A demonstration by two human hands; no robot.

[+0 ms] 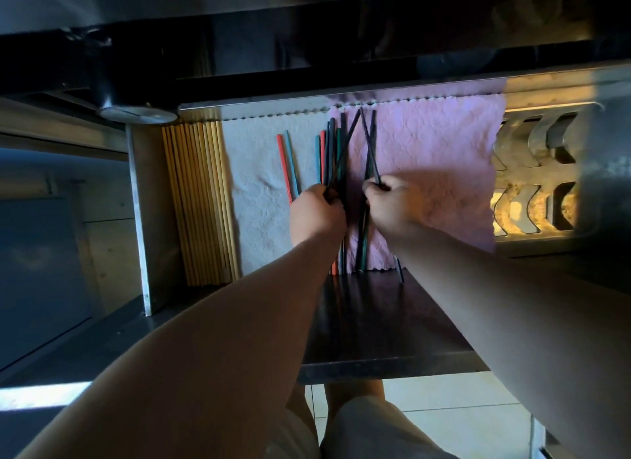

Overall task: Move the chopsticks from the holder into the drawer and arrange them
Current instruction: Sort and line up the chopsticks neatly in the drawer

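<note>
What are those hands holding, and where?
Left hand grips dark chopsticks near their lower ends; right hand pinches another dark chopstick near its lower end.

Bare pink cloth (444,158) right of chopsticks (336,151)

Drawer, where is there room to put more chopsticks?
Two bare patches: the white cloth between the wooden chopsticks and the red and blue pair, and the pink cloth from the right hand across to the metal rack. The middle is crowded: the left hand and right hand each grip crossed dark chopsticks.
</note>
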